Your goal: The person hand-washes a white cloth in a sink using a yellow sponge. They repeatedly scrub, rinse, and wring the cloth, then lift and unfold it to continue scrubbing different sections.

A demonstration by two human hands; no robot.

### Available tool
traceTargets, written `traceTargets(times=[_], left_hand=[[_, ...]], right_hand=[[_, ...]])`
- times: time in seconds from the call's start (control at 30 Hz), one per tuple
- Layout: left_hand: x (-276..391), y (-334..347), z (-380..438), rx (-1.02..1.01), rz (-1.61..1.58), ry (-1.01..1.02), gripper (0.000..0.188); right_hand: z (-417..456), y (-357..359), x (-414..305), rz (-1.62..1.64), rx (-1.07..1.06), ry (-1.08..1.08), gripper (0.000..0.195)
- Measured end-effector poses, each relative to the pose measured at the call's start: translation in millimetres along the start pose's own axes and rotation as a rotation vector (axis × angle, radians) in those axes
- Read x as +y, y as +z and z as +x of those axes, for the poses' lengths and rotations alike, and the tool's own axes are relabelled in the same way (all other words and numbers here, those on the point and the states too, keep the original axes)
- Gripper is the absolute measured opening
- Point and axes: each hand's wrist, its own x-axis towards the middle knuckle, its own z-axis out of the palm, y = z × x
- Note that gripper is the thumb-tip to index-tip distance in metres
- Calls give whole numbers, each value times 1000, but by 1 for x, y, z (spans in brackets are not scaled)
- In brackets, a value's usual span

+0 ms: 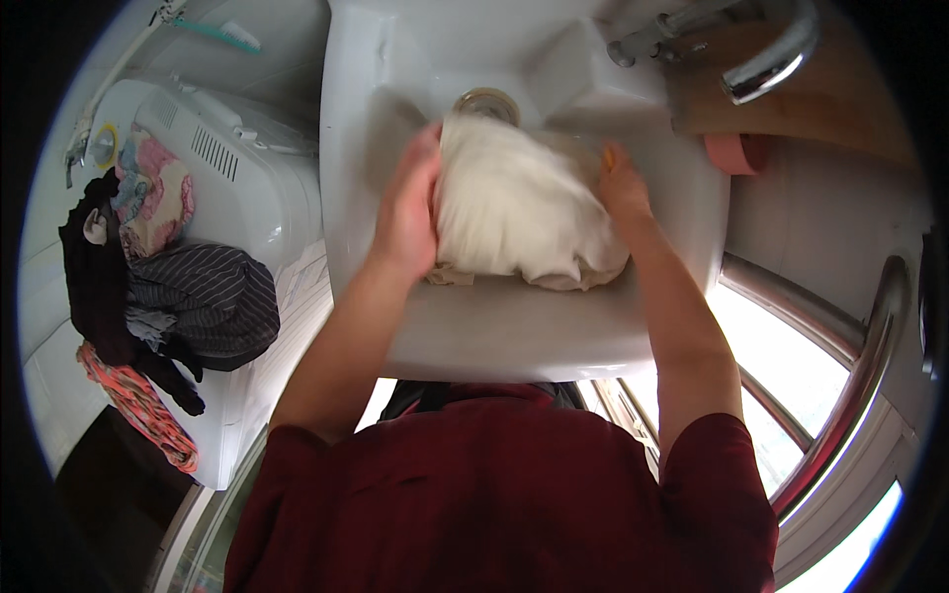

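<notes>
A cream-white cloth (519, 200), bunched and blurred by motion, is held between my two hands inside a white washbasin (511, 326). My left hand (411, 204) grips its left edge, with the fingertips partly hidden. At the right edge of the cloth, my right hand (624, 185) has its fingers curled in. A small orange-yellow patch shows by the right fingertips; what it is cannot be made out. Just beyond the cloth lies the round drain (488, 104), partly covered by it.
A chrome faucet (771, 70) reaches in from the upper right. On the left, a white washing machine (222, 141) bears a dark striped cloth (211, 304), a black garment (96, 274) and a pink patterned cloth (159, 193). A metal rail (852, 415) curves along the right.
</notes>
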Motion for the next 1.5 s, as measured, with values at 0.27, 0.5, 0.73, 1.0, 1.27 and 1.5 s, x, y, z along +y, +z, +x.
traceTargets(times=[0.27,0.5,0.73,1.0,1.27,1.5], left_hand=[[-53,-52,33,286,436,-385,63],[-121,-68,69,626,850,158,53],[-62,-36,23,242,252,-129,29],[22,-55,-39,-148,-132,-93,27],[-22,-47,8,227,525,-220,79],[-79,-12,104,351,400,-354,92]], right_hand=[[-72,0,-14,268,-68,-238,53],[-46,-3,-19,246,-263,92,42],[-90,-107,-5,1660,-92,192,27],[-85,-163,3,1085,222,73,28],[-71,-97,21,394,368,-105,33],[-120,-69,2,996,87,135,29]])
